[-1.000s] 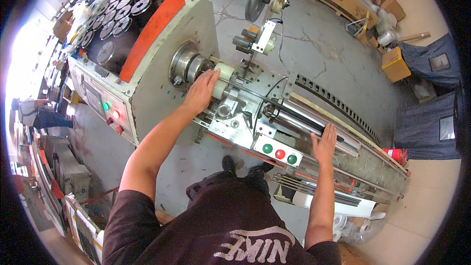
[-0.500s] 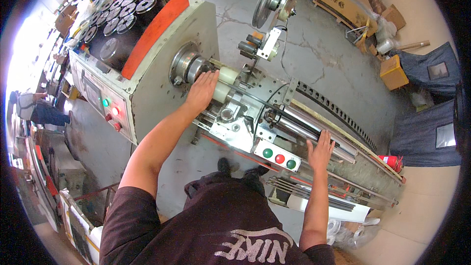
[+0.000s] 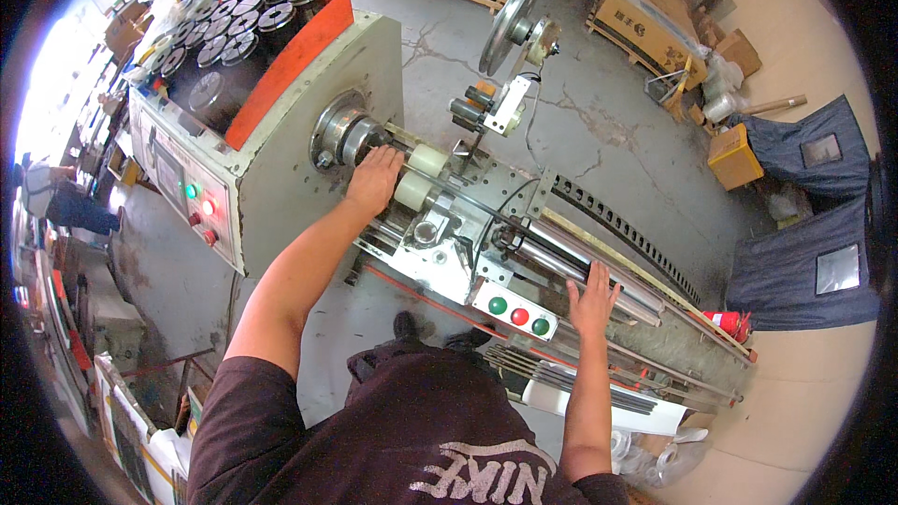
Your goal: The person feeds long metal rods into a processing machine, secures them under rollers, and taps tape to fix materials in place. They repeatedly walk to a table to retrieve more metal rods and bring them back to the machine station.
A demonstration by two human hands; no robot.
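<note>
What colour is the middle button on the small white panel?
The middle button is red, clearest in the head view.

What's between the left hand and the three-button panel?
In the head view, a silver metal plate carrying a round fitting lies between the left hand and the panel.

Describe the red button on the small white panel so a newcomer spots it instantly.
Start at the big pale cabinet with the curved orange-red band and follow the metal bed rightward. On its near side, between left hand and right hand, sits a small white panel. The red button is the middle of its three, the only red one, flanked by green buttons.
</note>
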